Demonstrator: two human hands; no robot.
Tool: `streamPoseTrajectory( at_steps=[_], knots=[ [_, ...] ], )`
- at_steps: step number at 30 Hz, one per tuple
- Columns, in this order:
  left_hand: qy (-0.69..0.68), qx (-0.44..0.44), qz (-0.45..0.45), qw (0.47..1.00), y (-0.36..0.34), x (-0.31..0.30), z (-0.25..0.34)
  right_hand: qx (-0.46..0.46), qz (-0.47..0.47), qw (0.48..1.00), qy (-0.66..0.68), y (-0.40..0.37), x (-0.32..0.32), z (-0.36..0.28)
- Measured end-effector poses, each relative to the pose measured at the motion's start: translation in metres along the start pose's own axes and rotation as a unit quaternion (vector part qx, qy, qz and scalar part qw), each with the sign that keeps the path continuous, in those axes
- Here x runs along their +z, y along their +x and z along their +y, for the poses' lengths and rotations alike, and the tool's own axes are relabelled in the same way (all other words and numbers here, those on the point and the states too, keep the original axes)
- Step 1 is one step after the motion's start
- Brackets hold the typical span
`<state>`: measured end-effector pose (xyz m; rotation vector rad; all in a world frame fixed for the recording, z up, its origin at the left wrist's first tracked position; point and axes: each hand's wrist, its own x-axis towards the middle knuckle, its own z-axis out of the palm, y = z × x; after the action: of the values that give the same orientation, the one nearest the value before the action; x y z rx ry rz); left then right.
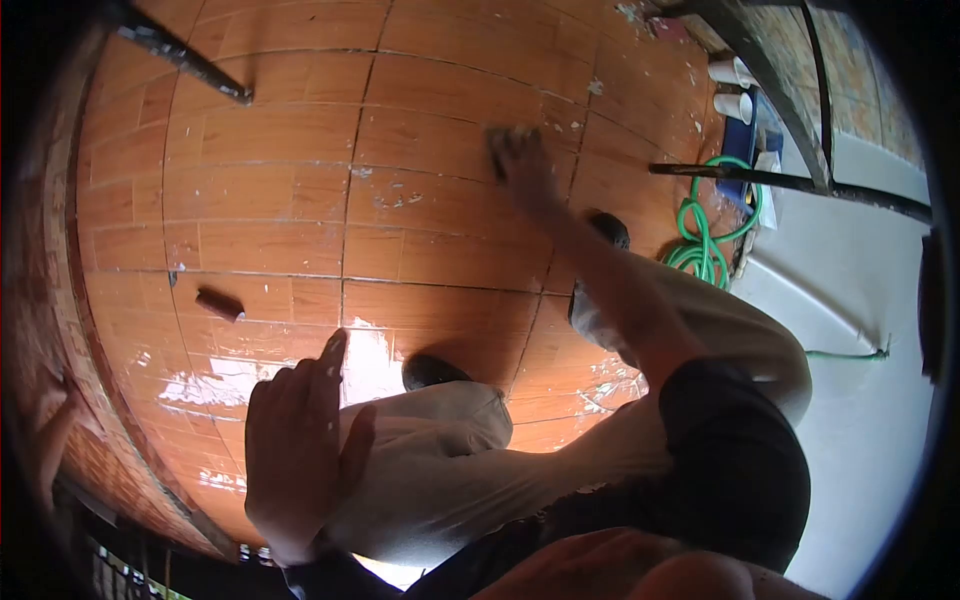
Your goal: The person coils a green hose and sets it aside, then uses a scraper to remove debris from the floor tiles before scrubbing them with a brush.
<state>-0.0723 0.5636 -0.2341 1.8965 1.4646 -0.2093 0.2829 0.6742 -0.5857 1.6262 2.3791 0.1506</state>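
On the orange tiled floor (450,230), my right hand (525,170) reaches out with its fingers bent over a small dark pad (496,152), pressed to the tiles; motion blurs both. My left hand (295,440) hovers in front of my left knee, fingers stretched out and thumb apart, holding nothing. A short dark brown block (219,304) lies on the floor beyond my left hand, not touched. Pale specks and smears (400,198) mark the tiles around my right hand. Wet shine (370,360) shows near my left shoe (434,371).
A coiled green hose (700,255), white cups (733,106) and a blue container (737,150) are at the right. Dark metal bars (770,180) stick out there. Another dark leg (190,65) stands upper left. Part of another person's limb (55,440) shows at the left edge.
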Motion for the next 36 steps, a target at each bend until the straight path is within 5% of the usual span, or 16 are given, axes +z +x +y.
streamPoseTrajectory(
  at_steps=[3, 7, 9, 11, 14, 17, 21, 24, 27, 29, 30, 32, 35, 36],
  knots=[
    [0.021, 0.056, -0.033, 0.998, 0.029, -0.006, 0.019, 0.007, 0.028, 0.993, 0.115, -0.032, 0.031, -0.005],
    [0.063, 0.14, -0.016, 0.988, 0.057, 0.003, 0.037, 0.112, 0.045, 0.976, 0.184, 0.086, 0.008, 0.062],
    [0.079, 0.159, -0.045, 0.983, 0.068, 0.005, 0.049, 0.155, -0.1, 0.941, 0.284, 0.13, -0.047, 0.093],
    [0.097, 0.135, -0.043, 0.985, 0.079, 0.001, 0.059, 0.173, -0.129, 0.95, 0.224, 0.15, -0.027, 0.093],
    [0.101, 0.219, 0.102, 0.965, 0.104, 0.0, 0.064, 0.134, -0.003, 0.979, 0.154, 0.077, -0.009, 0.064],
    [0.029, 0.328, 0.305, 0.894, 0.121, -0.017, 0.097, 0.095, 0.008, 0.985, 0.14, -0.048, 0.014, 0.018],
    [0.172, 0.476, 0.451, 0.735, 0.197, -0.076, 0.14, 0.164, -0.01, 0.962, 0.22, -0.172, 0.029, 0.014],
    [0.164, 0.501, 0.476, 0.704, 0.275, -0.098, 0.179, 0.222, -0.026, 0.95, 0.22, -0.186, 0.046, 0.063],
    [0.444, 0.353, 0.552, 0.612, 0.309, -0.103, 0.196, 0.218, -0.108, 0.942, 0.23, -0.17, 0.049, 0.147],
    [0.378, 0.274, 0.493, 0.734, 0.312, -0.09, 0.196, 0.206, -0.175, 0.929, 0.252, -0.17, 0.03, 0.194],
    [0.375, 0.281, 0.495, 0.731, 0.31, -0.085, 0.202, 0.167, -0.267, 0.921, 0.229, -0.174, 0.02, 0.215],
    [0.294, 0.173, 0.413, 0.844, 0.3, -0.079, 0.21, 0.073, -0.382, 0.905, 0.17, -0.187, 0.0, 0.245],
    [0.289, 0.115, 0.423, 0.851, 0.293, -0.075, 0.215, -0.07, -0.434, 0.892, 0.107, -0.224, -0.035, 0.287],
    [0.296, 0.116, 0.423, 0.848, 0.29, -0.075, 0.216, -0.052, -0.421, 0.895, 0.138, -0.237, -0.053, 0.299]
  ],
)
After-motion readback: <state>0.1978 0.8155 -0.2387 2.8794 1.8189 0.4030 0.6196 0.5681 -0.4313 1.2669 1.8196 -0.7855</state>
